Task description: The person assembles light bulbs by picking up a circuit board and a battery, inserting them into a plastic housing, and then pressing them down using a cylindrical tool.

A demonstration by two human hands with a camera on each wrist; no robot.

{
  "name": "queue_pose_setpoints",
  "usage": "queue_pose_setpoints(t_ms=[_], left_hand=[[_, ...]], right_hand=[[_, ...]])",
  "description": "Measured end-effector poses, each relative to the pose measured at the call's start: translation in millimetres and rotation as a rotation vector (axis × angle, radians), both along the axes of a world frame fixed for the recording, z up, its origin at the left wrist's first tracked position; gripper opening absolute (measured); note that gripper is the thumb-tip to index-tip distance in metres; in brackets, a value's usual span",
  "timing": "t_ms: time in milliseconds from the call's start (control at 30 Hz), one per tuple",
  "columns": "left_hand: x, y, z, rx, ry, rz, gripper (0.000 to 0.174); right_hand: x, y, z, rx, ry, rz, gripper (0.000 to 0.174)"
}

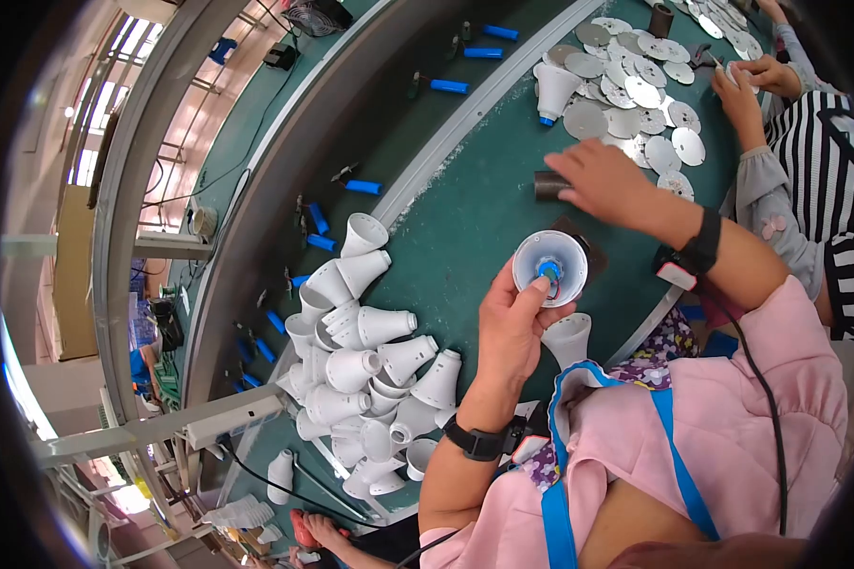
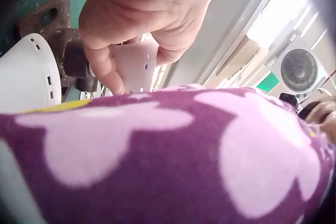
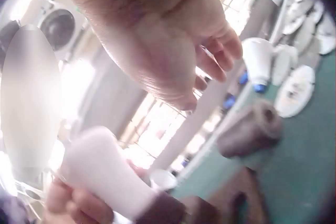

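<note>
My left hand [image 1: 510, 330] [image 2: 149, 11] [image 3: 86, 205] grips a white cone-shaped housing [image 1: 575, 258] [image 2: 137, 66] [image 3: 105, 169], its wide mouth facing up in the head view. The thumb reaches over the rim to a blue part [image 1: 547, 269] inside, where thin wires show. A dark metal fixture [image 1: 593, 248] [image 2: 50, 22] [image 3: 239, 195] stands beside the housing. My right hand [image 1: 617, 185] [image 3: 168, 50] is over the bench with relaxed fingers and nothing in them, close to a dark cylinder [image 1: 545, 185] [image 3: 247, 132] lying on its side; the right wrist view shows them apart.
White housings [image 1: 351, 370] are heaped at the left. Round metal discs [image 1: 621, 123] and a white housing with a blue tip [image 1: 554, 90] lie at the far end. Blue parts [image 1: 449, 86] line the channel beyond the rail. Another person's hands [image 1: 745, 90] work at the right.
</note>
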State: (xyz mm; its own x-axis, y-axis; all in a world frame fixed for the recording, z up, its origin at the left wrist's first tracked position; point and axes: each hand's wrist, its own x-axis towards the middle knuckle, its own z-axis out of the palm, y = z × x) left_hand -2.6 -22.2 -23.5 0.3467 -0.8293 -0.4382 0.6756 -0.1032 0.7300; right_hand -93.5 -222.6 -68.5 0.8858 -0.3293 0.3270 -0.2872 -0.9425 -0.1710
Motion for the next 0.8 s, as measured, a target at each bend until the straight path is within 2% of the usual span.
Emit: queue_pose_setpoints(t_ms=[33,167,233,267,333,367,433,467,533,633,667,733,800], left_hand=[[0,0,0,-0.002,-0.002,0.003,0.034],[0,0,-1,-0.023,0.009,0.0,0.035],[1,-1,1,-0.039,0.013,-0.005,0.034],[1,-2,1,-0.035,0.011,-0.006,0.034],[0,1,-1,-0.015,0.019,-0.006,0.034],[0,0,-1,-0.011,0.017,-0.003,0.033],[0,-1,-1,-0.016,0.015,0.001,0.033],[1,-1,-1,-0.029,0.023,-0.011,0.032],[0,0,-2,-0.048,0.03,-0.015,0.031],[1,-3,-3,-0.069,0.025,-0.029,0.04],[0,-1,0,-0.059,0.028,-0.03,0.04],[0,-1,1,-0.053,0.034,-0.026,0.039],[1,1,-1,-0.07,0.051,-0.044,0.04]], right_hand=[[0,4,-5,0.001,0.207,-0.04,0.042],[0,10,-6,-0.097,0.154,-0.017,0.046],[0,9,3,0.042,0.043,0.002,0.044],[-1,7,9,0.035,0.043,0.009,0.044],[-7,19,47,0.27,-0.257,0.038,0.039],[-12,24,69,0.274,-0.253,0.036,0.039],[-19,35,105,0.407,-0.472,0.212,0.043],[-21,41,106,0.404,-0.469,0.216,0.043],[-24,51,109,0.178,-0.161,0.347,0.045],[-19,54,119,0.137,-0.052,0.381,0.046],[-19,56,124,0.139,-0.048,0.384,0.046],[-18,58,136,0.135,-0.227,0.324,0.044],[-19,61,125,0.125,-0.157,0.332,0.045]])
